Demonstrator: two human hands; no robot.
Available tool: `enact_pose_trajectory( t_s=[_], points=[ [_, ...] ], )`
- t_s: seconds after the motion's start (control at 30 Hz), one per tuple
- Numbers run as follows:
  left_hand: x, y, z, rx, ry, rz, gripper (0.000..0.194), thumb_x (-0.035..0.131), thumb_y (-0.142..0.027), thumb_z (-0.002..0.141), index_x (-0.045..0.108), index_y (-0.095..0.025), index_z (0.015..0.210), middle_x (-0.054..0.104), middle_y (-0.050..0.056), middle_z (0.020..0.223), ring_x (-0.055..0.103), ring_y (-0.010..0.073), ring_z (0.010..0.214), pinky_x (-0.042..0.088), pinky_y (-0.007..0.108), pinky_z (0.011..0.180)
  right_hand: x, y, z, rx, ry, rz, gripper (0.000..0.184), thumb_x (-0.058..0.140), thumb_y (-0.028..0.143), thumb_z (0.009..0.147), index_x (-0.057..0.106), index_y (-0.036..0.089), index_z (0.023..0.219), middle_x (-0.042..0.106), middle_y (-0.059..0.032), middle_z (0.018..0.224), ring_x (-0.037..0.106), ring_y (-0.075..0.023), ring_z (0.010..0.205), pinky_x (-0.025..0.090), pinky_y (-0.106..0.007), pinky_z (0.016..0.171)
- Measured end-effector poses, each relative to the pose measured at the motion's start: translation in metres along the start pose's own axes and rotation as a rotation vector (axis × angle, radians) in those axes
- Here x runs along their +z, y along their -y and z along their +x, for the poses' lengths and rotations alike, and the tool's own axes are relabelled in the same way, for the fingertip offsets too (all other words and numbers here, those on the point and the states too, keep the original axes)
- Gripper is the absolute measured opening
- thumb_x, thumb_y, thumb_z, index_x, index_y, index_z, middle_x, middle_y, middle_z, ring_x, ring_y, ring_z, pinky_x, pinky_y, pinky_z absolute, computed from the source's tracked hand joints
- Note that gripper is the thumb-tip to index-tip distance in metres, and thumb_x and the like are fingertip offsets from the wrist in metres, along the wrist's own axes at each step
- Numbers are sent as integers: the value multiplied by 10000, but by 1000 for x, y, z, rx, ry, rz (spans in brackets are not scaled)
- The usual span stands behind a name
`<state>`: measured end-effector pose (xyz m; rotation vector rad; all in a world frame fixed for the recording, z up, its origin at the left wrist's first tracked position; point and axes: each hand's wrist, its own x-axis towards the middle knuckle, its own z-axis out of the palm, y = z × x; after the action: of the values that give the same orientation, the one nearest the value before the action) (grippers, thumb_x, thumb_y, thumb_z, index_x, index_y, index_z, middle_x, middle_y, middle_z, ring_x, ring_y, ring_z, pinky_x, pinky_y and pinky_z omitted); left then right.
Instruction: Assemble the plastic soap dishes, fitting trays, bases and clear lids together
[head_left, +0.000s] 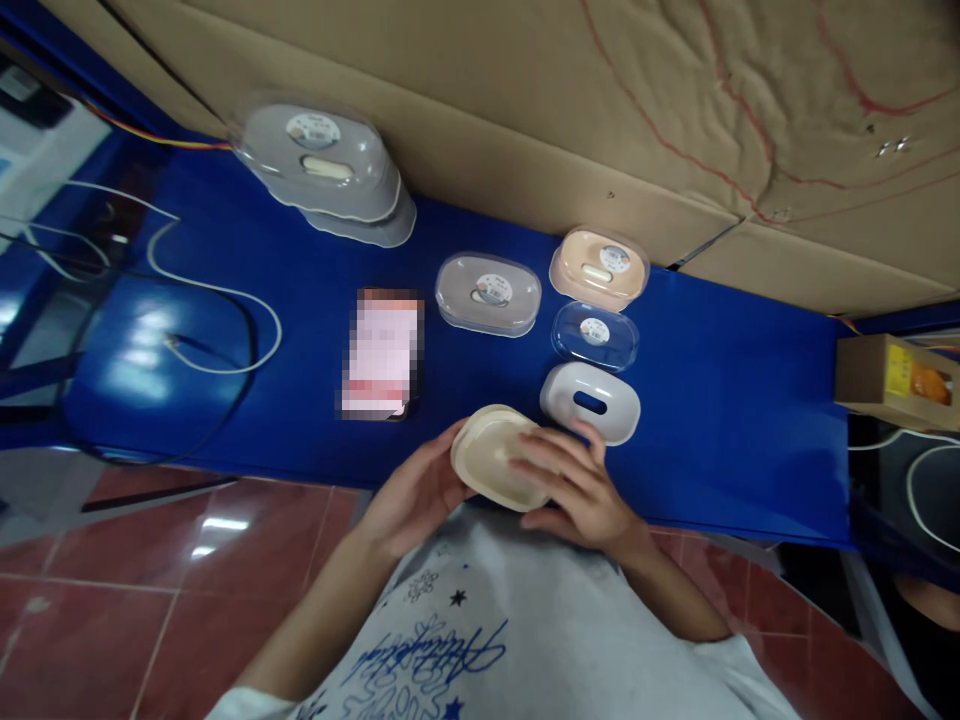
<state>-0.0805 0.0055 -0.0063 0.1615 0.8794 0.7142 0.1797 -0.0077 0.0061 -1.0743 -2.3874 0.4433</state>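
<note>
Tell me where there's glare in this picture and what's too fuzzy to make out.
In the head view, whitish glare sits on the left of the blue table and in streaks on the red floor tiles; a faint highlight shows inside the cream dish; the phone is pixelated into blocks; the small print on the clear lid's label is unreadable.

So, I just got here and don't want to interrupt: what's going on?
A person at a blue table has a shallow cream oval dish: the left hand holds its left end, while the right hand spreads over its right side. Beyond it, to the right, lie a white slotted piece, a labelled clear cover and a peach container. A grey container sits to their left, and more grey containers are stacked farther left, at the back.
</note>
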Motion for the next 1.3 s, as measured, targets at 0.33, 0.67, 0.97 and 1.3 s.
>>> enact_pose_trajectory(
  t_s=[0.33, 0.67, 0.97, 1.3],
  points=[
    [15, 6, 13, 0, -46, -177, 456, 703, -432, 994, 691, -240, 1407, 690, 106, 1446, 608, 329, 1351, 600, 445, 1005, -18, -22, -16, 239, -137, -206, 502, 724, 216, 1032, 604, 275, 1516, 800, -72, 1340, 756, -241, 1179, 541, -423, 1013],
    [30, 11, 26, 199, -20, -164, 475, 762, -388, 979, 674, -259, 1428, 713, 101, 1356, 666, 254, 1177, 589, 344, 917, 9, 5, 15, -11, 74, -117, 457, 608, 318, 1101, 591, 200, 1542, 725, -71, 1488, 658, -207, 1381, 535, -379, 1135],
    [30, 7, 26, 230, -78, -173, 428, 727, -408, 984, 688, -277, 1390, 674, 81, 1480, 584, 318, 1382, 590, 399, 981, -7, -78, 17, 401, -32, -286, 738, 489, 495, 1119, 187, 274, 1756, 405, -142, 1762, 390, -348, 1628, 322, -651, 1310],
    [35, 7, 33, 199, -71, -159, 436, 724, -422, 992, 691, -276, 1402, 680, 68, 1458, 579, 303, 1383, 596, 406, 1005, 2, -61, 10, 488, -237, -314, 374, 506, 345, 1119, 615, 258, 1466, 679, -146, 1326, 594, -334, 1416, 481, -580, 1177]
  ],
)
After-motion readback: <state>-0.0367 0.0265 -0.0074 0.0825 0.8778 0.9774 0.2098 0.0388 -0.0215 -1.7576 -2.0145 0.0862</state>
